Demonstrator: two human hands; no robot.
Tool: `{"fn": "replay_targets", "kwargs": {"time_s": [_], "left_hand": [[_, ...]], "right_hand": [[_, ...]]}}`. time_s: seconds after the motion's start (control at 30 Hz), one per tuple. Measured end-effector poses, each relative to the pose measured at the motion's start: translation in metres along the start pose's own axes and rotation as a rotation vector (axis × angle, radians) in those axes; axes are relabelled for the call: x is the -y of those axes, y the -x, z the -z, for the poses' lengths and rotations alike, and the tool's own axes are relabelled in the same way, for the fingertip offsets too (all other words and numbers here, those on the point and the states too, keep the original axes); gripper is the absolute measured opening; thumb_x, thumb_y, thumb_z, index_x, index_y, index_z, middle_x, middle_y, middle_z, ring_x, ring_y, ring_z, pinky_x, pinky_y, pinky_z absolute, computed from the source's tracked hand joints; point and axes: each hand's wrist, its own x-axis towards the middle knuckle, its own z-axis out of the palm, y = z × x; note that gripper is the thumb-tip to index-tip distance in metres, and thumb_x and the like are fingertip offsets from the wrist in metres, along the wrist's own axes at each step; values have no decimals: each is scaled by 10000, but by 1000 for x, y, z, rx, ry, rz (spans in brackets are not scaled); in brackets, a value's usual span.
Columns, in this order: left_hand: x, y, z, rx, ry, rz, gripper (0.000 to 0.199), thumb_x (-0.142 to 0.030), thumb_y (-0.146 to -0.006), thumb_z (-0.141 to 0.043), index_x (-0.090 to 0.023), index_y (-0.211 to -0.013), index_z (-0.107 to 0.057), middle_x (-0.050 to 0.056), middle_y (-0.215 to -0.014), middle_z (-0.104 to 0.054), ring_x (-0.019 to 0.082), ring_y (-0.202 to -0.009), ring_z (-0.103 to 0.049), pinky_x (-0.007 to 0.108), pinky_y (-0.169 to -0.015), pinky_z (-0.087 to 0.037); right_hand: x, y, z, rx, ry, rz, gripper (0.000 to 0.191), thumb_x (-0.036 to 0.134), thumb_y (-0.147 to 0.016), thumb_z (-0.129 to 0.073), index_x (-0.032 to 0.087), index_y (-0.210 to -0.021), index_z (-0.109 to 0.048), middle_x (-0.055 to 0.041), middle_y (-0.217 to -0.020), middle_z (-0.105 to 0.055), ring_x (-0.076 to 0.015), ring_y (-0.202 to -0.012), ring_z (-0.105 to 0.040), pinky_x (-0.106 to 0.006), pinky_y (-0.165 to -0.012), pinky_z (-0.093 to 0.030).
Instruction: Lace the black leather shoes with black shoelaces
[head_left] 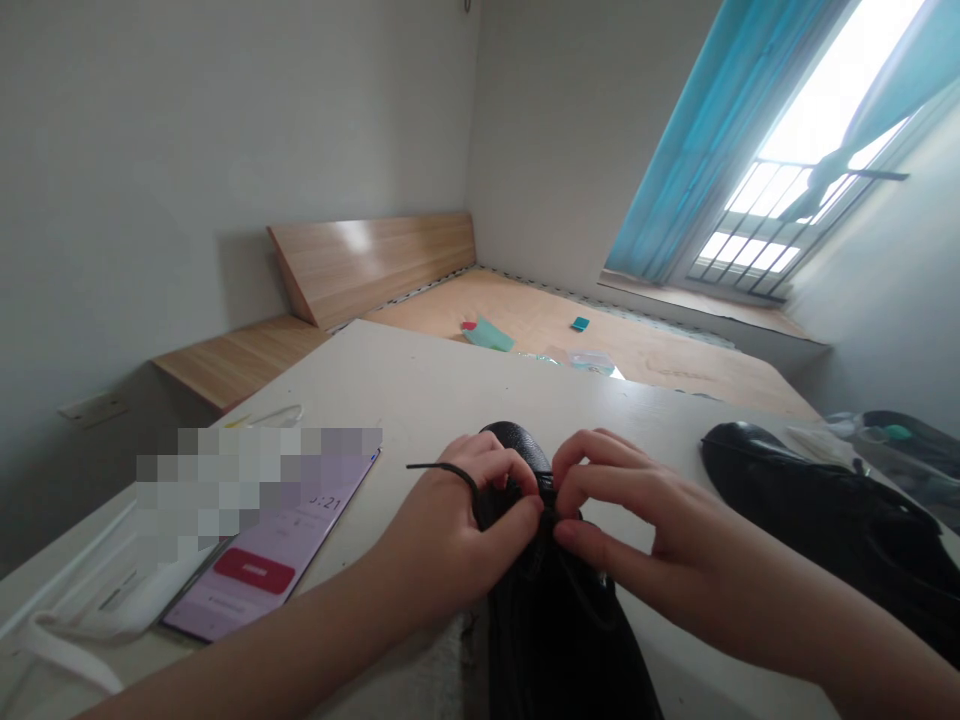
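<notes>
A black leather shoe [555, 640] lies on the white table with its toe pointing away from me. Both hands meet over its lacing. My left hand [472, 510] pinches the dark shoelace [454, 468] between thumb and forefinger, and one loose end sticks out to the left across the back of the hand. From the other side, my right hand [622, 490] also pinches at the lace, its thumb and fingertips close together. A loop of lace hangs below the right fingers. Just what sits between the fingertips is partly hidden.
A second black shoe [817, 500] lies at the right of the white table [420, 390]. On the left, a lit phone [262, 570] lies beside a white strap [71, 650]. Beyond stands a wooden bed base [540, 300] with small wrappers on it. Plastic bags [915, 450] are at far right.
</notes>
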Motion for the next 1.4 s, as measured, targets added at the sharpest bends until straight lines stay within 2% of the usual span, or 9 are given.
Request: {"fn": "replay_targets", "kwargs": {"time_s": [0.1,0.23,0.4,0.57,0.7,0.93,1.03,1.2,1.4], "left_hand": [[0,2,-1,34,-108,-87,155,-322,-834,-587,-214,-741,-648,19,-882,-530,206,-913,-505,346,-830,-402],[-3,2,1,146,54,-37,220,-344,-831,-563,-210,-684,-656,43,-967,-524,234,-1020,-504,399,-959,-385],[-7,2,7,196,601,-17,230,-306,-836,-505,-234,-844,-722,55,-1013,-590,238,-1025,-549,387,-935,-432],[-18,-3,18,-92,937,-83,351,-375,-882,-426,-211,-991,-715,-14,-553,-479,140,-573,-455,301,-673,-450],[-17,-6,22,-321,694,-124,342,-353,-882,-403,-217,-987,-700,-45,-492,-392,128,-502,-343,274,-576,-379],[-2,0,4,-15,-124,-143,127,-235,-810,-560,-208,-887,-658,15,-903,-596,205,-920,-535,352,-855,-411],[-1,2,0,27,-186,-155,90,-236,-798,-585,-204,-876,-617,27,-961,-588,219,-974,-517,368,-891,-405],[1,1,2,44,-182,-87,79,-258,-779,-585,-208,-839,-583,35,-956,-571,236,-984,-495,374,-884,-405],[7,1,3,59,-168,-67,116,-310,-776,-600,-201,-803,-569,36,-970,-556,241,-1000,-485,391,-910,-393]], "right_hand": [[-1,-1,6,-63,-372,-45,255,338,-955,-476,223,-746,-566,-22,-874,-567,-176,-847,-550,-323,-806,-482],[-4,0,16,-134,-681,-53,468,463,-961,-426,221,-561,-430,-9,-674,-495,-179,-747,-540,-312,-738,-493],[-10,-1,12,-144,-186,-154,299,441,-956,-466,228,-797,-603,-8,-764,-581,-173,-749,-538,-311,-687,-461],[-13,0,3,-6,131,-140,52,269,-911,-557,249,-923,-603,-5,-908,-614,-174,-841,-566,-333,-763,-457],[-7,-1,0,8,162,-130,69,203,-896,-542,241,-857,-585,-11,-909,-584,-188,-899,-551,-329,-766,-455],[-9,-6,-9,-20,16,-92,180,262,-946,-462,215,-779,-509,-16,-891,-519,-183,-924,-498,-365,-868,-444],[-14,-8,-8,-32,-245,-117,318,419,-965,-444,209,-756,-559,-25,-866,-534,-184,-882,-519,-360,-864,-465],[-12,-4,11,-387,-777,-191,342,488,-882,-587,221,-669,-588,-16,-754,-544,-174,-776,-551,-307,-743,-526],[5,18,34,-529,-842,-63,384,439,-946,-518,245,-615,-489,54,-496,-295,-111,-407,-280,-251,-403,-409]]}}
